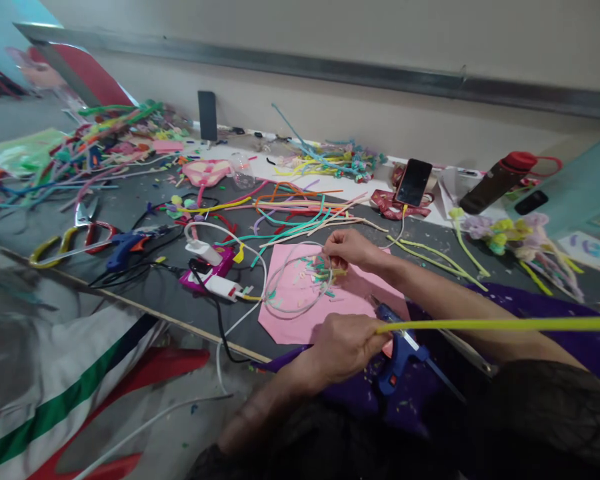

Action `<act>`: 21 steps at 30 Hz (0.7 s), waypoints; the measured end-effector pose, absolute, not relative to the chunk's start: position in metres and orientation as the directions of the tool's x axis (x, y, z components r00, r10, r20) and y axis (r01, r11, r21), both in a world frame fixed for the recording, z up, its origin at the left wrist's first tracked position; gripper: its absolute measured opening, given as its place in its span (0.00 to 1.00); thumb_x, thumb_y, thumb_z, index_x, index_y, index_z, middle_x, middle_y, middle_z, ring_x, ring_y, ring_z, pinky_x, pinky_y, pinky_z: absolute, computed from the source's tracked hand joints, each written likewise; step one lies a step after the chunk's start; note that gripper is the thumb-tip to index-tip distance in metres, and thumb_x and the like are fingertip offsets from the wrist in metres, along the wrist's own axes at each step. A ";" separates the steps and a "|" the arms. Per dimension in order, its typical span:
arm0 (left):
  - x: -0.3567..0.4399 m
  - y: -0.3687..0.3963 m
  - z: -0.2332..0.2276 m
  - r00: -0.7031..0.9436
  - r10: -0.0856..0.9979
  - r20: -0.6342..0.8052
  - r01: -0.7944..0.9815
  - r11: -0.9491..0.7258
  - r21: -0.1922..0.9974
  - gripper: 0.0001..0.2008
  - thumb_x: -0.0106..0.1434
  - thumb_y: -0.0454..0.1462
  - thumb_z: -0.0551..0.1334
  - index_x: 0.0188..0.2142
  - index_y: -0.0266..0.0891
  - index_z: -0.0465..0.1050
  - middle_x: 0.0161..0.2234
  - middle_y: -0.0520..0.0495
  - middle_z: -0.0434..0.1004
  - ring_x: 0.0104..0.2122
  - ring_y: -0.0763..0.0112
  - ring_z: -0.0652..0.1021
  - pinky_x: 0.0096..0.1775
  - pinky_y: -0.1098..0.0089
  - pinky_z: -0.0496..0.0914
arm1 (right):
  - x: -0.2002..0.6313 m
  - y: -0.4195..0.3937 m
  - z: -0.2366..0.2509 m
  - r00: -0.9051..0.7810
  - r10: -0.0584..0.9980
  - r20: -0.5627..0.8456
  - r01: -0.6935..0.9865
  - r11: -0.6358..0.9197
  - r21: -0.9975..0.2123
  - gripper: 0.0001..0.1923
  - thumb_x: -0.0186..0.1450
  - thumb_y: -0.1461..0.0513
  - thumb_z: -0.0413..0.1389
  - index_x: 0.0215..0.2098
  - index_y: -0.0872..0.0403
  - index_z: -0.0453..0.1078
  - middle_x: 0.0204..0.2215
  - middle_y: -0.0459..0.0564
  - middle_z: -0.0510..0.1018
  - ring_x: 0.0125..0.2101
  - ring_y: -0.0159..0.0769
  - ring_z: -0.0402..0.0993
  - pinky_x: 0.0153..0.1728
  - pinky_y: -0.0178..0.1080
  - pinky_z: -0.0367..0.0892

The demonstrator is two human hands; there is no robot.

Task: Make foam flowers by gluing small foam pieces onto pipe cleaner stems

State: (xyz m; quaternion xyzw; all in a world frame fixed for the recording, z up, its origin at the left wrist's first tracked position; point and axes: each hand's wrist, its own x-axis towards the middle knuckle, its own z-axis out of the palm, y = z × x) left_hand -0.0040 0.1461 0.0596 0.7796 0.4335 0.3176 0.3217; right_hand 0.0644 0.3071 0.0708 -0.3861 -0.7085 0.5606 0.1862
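Note:
My left hand (347,347) is closed around one end of a long yellow pipe cleaner (500,325), which stretches off to the right edge of the view. Farther forward, my right hand (350,248) has its fingers pinched together low over a pink sheet (293,327). Small cut scraps (307,273) in green, pink and yellow lie by its fingertips; what it grips, if anything, is hidden. A loop of white cable (285,311) lies across the sheet. Just beyond my left hand, a blue glue gun (405,350) rests on dark purple cloth.
Scissors (84,217) and another blue glue gun (125,250) lie at the left, near a purple power strip (207,270) with plugged-in chargers. Coloured pipe cleaners (300,213) spread behind the sheet. A phone (414,182) and a bottle (497,181) stand along the wall.

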 end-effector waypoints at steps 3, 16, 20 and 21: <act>-0.016 0.152 0.059 0.181 0.974 0.135 0.521 -0.212 0.827 0.17 0.63 0.43 0.50 0.34 0.39 0.76 0.29 0.46 0.76 0.30 0.70 0.75 0.32 0.72 0.65 | 0.049 0.317 0.070 -0.637 0.758 -0.143 0.300 0.072 -0.951 0.08 0.55 0.64 0.51 0.19 0.57 0.62 0.12 0.42 0.70 0.11 0.24 0.64 0.13 0.26 0.61; -0.055 0.169 0.054 -0.448 0.890 0.080 0.056 -0.061 0.997 0.16 0.62 0.44 0.53 0.38 0.40 0.75 0.50 0.46 0.70 0.49 0.64 0.70 0.47 0.66 0.65 | 0.056 0.311 0.056 -0.768 0.639 0.043 0.311 0.431 -0.847 0.06 0.59 0.65 0.50 0.32 0.57 0.70 0.29 0.49 0.75 0.31 0.32 0.71 0.31 0.33 0.65; -0.057 0.173 0.054 -0.520 0.852 0.067 -0.026 -0.094 0.995 0.16 0.61 0.44 0.53 0.39 0.39 0.75 0.48 0.45 0.72 0.48 0.64 0.71 0.48 0.66 0.65 | 0.050 0.307 0.054 -0.921 0.372 0.117 0.236 0.771 -0.591 0.10 0.58 0.69 0.53 0.36 0.55 0.72 0.40 0.54 0.73 0.41 0.37 0.66 0.43 0.40 0.58; -0.057 0.174 0.054 -0.521 0.849 0.080 -0.025 -0.109 0.994 0.16 0.61 0.44 0.53 0.39 0.39 0.75 0.48 0.45 0.72 0.48 0.64 0.71 0.48 0.67 0.65 | 0.047 0.306 0.053 -0.952 0.286 0.110 0.205 0.861 -0.465 0.11 0.59 0.69 0.52 0.39 0.55 0.71 0.42 0.55 0.72 0.42 0.38 0.65 0.43 0.41 0.58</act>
